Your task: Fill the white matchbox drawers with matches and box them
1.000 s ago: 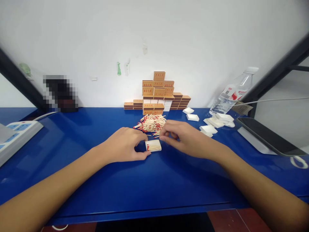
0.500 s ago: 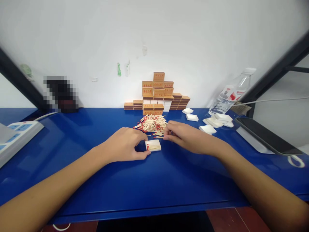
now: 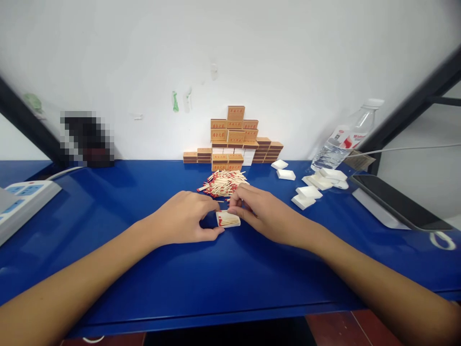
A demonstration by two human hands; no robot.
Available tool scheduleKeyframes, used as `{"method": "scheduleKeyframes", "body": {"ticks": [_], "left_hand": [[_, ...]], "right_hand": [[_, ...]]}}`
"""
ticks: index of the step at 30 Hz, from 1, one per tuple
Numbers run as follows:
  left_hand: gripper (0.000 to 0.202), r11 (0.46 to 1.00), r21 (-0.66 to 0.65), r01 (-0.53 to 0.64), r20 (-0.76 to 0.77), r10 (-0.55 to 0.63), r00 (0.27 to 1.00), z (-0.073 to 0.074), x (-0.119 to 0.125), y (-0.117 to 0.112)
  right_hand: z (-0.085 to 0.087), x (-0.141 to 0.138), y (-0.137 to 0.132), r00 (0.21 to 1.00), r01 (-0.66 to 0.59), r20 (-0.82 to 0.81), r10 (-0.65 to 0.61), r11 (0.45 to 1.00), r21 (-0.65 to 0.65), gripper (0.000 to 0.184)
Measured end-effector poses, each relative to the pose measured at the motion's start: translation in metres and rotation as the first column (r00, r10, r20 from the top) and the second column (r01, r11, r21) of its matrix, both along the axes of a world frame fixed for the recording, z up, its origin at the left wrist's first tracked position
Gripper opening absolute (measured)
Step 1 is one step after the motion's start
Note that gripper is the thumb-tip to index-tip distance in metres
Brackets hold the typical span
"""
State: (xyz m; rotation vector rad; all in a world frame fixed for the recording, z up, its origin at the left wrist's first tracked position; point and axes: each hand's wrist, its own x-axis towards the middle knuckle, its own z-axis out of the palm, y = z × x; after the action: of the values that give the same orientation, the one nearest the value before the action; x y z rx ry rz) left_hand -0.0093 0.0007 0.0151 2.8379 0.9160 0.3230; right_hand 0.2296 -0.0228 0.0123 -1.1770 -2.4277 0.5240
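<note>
A small white matchbox tray (image 3: 234,222) lies on the blue table with some red-tipped matches (image 3: 226,222) inside. Thumb and fingers of my left hand (image 3: 185,218) grip its left end, front and back. My right hand (image 3: 257,209) is over the tray's back right edge, thumb and finger pinched on a match, whose red tip points left. Just behind stands a loose pile of matches (image 3: 224,182), its right side partly covered by my right hand.
Orange matchboxes (image 3: 236,137) are stacked against the wall. White empty trays (image 3: 309,192) lie to the right, near a tilted water bottle (image 3: 338,142) and a phone (image 3: 396,202) on a white stand. A power strip (image 3: 29,202) sits at the left.
My right hand has moved left and toward me, from the right edge of the match pile to over the tray, bringing a match. My left hand keeps its grip on the tray.
</note>
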Motion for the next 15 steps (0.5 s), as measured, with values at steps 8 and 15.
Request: {"method": "scheduleKeyframes", "body": {"ticks": [8, 15], "left_hand": [[0.026, 1.000, 0.004, -0.018, -0.003, 0.018, 1.000, 0.000, 0.000, 0.001], [0.025, 1.000, -0.002, -0.019, 0.006, 0.019, 1.000, 0.002, 0.000, 0.000]], "right_hand": [[-0.006, 0.009, 0.010, 0.999, 0.040, -0.010, -0.039, 0.995, 0.089, 0.012], [-0.015, 0.021, 0.027, 0.996, 0.048, 0.067, -0.052, 0.996, 0.071, 0.008]]}}
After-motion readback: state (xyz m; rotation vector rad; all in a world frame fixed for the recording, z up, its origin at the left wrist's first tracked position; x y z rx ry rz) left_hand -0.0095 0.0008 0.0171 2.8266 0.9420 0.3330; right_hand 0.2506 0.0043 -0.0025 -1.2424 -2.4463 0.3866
